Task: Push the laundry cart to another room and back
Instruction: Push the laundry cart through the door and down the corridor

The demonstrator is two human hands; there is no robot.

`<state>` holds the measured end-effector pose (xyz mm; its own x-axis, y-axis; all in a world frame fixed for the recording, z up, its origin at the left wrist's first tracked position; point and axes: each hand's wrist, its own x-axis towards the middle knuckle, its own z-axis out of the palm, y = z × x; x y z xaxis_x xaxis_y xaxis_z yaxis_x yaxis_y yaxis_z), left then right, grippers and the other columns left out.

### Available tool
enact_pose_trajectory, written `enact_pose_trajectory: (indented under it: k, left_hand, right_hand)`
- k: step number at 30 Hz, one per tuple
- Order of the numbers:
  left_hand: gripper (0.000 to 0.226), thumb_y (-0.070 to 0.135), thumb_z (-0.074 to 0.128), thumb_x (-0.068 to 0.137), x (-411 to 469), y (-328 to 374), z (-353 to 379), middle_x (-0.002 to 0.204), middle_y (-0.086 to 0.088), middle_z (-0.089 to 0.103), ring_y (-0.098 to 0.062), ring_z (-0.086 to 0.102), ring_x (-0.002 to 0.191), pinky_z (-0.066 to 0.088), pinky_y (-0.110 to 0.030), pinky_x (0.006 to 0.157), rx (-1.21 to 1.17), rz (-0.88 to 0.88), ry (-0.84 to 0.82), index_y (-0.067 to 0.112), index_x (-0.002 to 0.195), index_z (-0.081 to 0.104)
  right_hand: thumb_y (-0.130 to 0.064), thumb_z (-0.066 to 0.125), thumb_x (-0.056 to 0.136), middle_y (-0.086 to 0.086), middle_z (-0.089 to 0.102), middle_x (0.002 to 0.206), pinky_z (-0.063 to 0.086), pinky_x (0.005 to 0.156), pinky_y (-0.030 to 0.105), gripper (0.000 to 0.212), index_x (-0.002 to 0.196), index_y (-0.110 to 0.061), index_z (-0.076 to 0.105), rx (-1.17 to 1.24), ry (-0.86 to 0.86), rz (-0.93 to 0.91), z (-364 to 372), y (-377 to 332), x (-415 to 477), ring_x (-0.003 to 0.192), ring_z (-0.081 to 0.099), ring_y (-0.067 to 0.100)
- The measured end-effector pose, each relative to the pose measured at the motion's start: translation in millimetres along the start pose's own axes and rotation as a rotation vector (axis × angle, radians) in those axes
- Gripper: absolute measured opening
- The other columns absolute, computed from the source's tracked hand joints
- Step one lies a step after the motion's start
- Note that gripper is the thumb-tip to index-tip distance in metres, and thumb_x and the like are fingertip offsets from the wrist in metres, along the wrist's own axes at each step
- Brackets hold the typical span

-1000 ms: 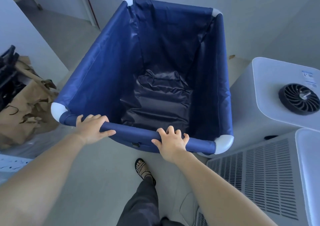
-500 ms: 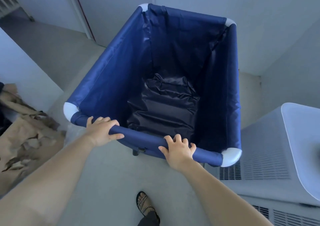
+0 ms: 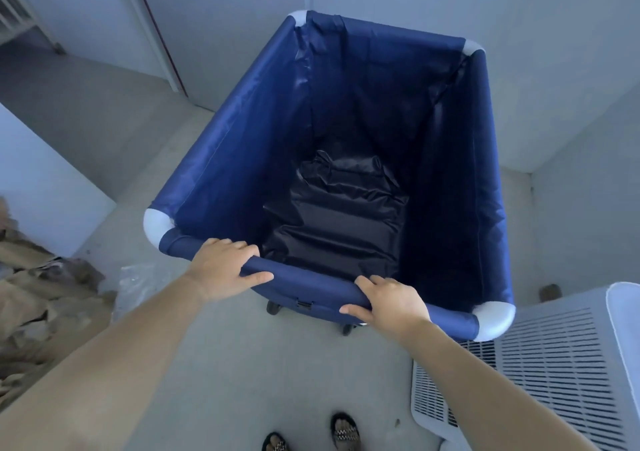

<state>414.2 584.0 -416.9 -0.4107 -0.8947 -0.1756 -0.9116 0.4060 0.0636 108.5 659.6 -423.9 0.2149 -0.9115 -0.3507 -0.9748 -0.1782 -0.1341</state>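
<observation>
Looking down through the head cam, both hands are clamped on the near top rail (image 3: 311, 282) of the laundry cart (image 3: 242, 160). The left hand (image 3: 221, 267) sits close to the left corner, fingers curled over the top of the rail and thumb tucked along the near side. The right hand (image 3: 388, 301) grips the same rail further right, fingers wrapped over it and thumb pointing left along the fabric. Neither one is loose, it's a proper grip on both sides.

The cart itself is navy fabric with white corner caps (image 3: 156, 224) and a crinkled black liner (image 3: 339, 215) at the bottom. It stands on the grey floor (image 3: 225, 364) straight ahead of the person, with its far end close to the wall. One dark caster (image 3: 273, 308) and a small buckle (image 3: 303, 303) peek out under the near rail.

The near right corner is just beside a white vented unit (image 3: 554, 364). Crumpled brown paper (image 3: 41, 295) is piled off to the left, and sandalled feet (image 3: 344, 431) show at the bottom edge
</observation>
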Motion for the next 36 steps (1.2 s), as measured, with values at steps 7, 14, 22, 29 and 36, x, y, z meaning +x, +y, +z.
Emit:
enact_pose_trajectory:
  k: [7,14,22,29,36]
  left_hand:
    - [0.076,0.082,0.024,0.065,27,23,4,0.081,0.006,0.055,-0.018,0.053,0.08,0.032,-0.03,0.071,-0.021,-0.007,0.161,0.016,0.082,0.059]
    - [0.059,0.083,0.037,0.068,40,30,-2,0.072,0.01,0.048,-0.015,0.045,0.074,0.028,-0.028,0.073,-0.117,-0.073,0.076,0.03,0.085,0.057]
    - [0.046,0.074,0.049,0.073,-8,44,4,0.078,0.011,0.052,-0.015,0.046,0.079,0.03,-0.028,0.076,-0.17,-0.126,0.023,0.031,0.085,0.057]
    - [0.041,0.073,0.052,0.073,-121,60,15,0.077,0.012,0.052,-0.011,0.047,0.078,0.027,-0.027,0.073,-0.201,-0.162,-0.033,0.033,0.081,0.055]
    - [0.048,0.079,0.046,0.069,-243,100,39,0.079,0.012,0.053,-0.011,0.047,0.08,0.027,-0.027,0.076,-0.206,-0.237,-0.055,0.034,0.083,0.056]
  right_hand:
    - [-0.07,0.047,0.078,-0.002,0.061,0.077,0.034,0.047,0.029,0.056,0.086,-0.016,0.058,-0.037,0.33,-0.059,2,21,18,0.074,0.059,0.021]
    - [-0.077,0.031,0.079,-0.007,0.055,0.087,0.032,0.055,0.028,0.059,0.089,-0.021,0.047,-0.039,0.256,0.019,3,33,31,0.088,0.053,0.017]
    - [-0.077,0.029,0.08,-0.01,0.048,0.081,0.029,0.055,0.028,0.053,0.082,-0.024,0.037,-0.016,0.254,-0.015,21,17,-12,0.088,0.052,0.015]
    - [-0.075,0.032,0.082,-0.007,0.055,0.09,0.028,0.055,0.028,0.052,0.084,-0.023,0.038,0.047,0.2,-0.058,62,-36,-98,0.09,0.05,0.016]
    - [-0.072,0.042,0.08,-0.004,0.06,0.081,0.029,0.051,0.028,0.057,0.084,-0.017,0.053,0.025,0.283,-0.147,97,-67,-201,0.079,0.055,0.019]
